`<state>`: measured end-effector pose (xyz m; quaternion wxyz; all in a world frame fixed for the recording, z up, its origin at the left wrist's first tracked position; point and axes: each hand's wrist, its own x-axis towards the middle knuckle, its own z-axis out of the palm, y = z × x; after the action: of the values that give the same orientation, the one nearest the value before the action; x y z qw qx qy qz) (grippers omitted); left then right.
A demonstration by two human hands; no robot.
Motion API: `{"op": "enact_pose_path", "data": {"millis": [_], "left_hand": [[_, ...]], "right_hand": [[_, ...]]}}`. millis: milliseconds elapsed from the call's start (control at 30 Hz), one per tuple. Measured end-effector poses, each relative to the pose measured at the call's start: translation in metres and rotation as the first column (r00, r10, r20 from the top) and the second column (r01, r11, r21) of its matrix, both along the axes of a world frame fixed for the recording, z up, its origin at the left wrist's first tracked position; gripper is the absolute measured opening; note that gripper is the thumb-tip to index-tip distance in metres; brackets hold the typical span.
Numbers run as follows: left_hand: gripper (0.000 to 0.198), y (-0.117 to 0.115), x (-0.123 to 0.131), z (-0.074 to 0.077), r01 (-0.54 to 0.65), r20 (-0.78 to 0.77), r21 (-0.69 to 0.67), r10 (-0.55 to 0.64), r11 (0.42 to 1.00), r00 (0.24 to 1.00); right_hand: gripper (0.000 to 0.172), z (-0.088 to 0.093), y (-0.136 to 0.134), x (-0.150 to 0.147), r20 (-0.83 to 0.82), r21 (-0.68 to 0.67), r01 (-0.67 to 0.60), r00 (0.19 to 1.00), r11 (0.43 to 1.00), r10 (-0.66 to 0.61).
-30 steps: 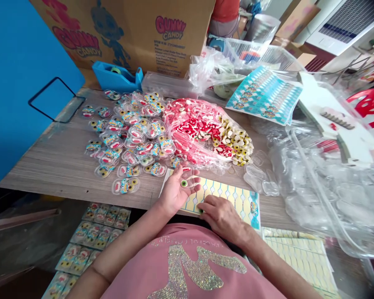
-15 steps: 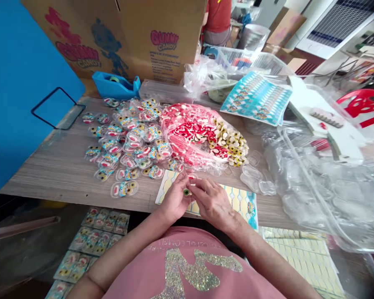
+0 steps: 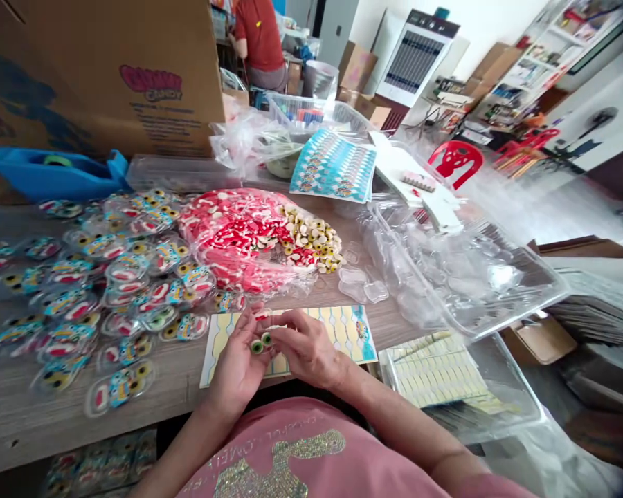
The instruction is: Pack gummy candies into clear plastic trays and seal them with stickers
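My left hand (image 3: 235, 370) is cupped, its fingers closed around a small clear plastic case that is mostly hidden. A red-and-white gummy (image 3: 262, 315) shows at the far end of the case. Two green-ringed eye gummies (image 3: 261, 342) lie side by side at the near end. My right hand (image 3: 311, 349) has its thumb and fingers pinched at the right-hand eye gummy, against the case. Under both hands lies a sheet of pale yellow labels (image 3: 337, 330). Beyond them, an open plastic bag holds red-and-white gummies (image 3: 223, 214) and loose eye gummies (image 3: 316, 238).
Many filled cases (image 3: 127, 270) are heaped at left, before a blue tape dispenser (image 3: 52, 173) and a large cardboard box (image 3: 135, 41). To the right are clear lids (image 3: 360, 285), a large plastic bin (image 3: 457, 263) and blue label sheets (image 3: 335, 166). A person in red (image 3: 259, 41) is in the background.
My view has swung to the right, so the table's contents sit farther left. Two eye gummies now show between my hands, where one showed before. Both hands remain together over the label sheet.
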<state>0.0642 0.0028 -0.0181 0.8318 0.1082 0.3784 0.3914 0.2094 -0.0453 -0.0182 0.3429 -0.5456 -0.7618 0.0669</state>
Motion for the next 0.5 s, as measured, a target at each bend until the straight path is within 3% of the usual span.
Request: {"op": "enact_pose_path", "data": {"millis": [67, 133, 233, 367, 500], "left_hand": [[0.031, 0.0, 0.0, 0.004, 0.041, -0.025, -0.004, -0.041, 0.999, 0.999], [0.028, 0.001, 0.002, 0.008, 0.073, -0.045, -0.006, -0.073, 0.997, 0.996], [0.026, 0.0, 0.008, 0.011, 0.151, -0.069, -0.006, -0.151, 0.988, 0.986], [0.028, -0.003, 0.021, 0.013, 0.273, -0.08, 0.046, -0.269, 0.961, 0.96], [0.035, -0.004, 0.024, 0.015, 0.281, -0.083, 0.088, -0.274, 0.956, 0.958]], "right_hand": [[0.022, 0.0, -0.006, 0.029, -0.106, 0.02, 0.123, 0.987, 0.992, -0.12], [0.02, -0.002, -0.01, 0.068, -0.132, 0.02, 0.331, 0.936, 0.943, -0.326], [0.019, -0.006, -0.007, 0.128, 0.039, -0.01, 0.565, 0.825, 0.825, -0.564], [0.026, -0.005, 0.012, 0.173, 0.324, -0.091, 0.622, 0.757, 0.777, -0.568], [0.026, 0.001, 0.032, 0.183, 0.381, -0.164, 0.581, 0.783, 0.797, -0.492]]}}
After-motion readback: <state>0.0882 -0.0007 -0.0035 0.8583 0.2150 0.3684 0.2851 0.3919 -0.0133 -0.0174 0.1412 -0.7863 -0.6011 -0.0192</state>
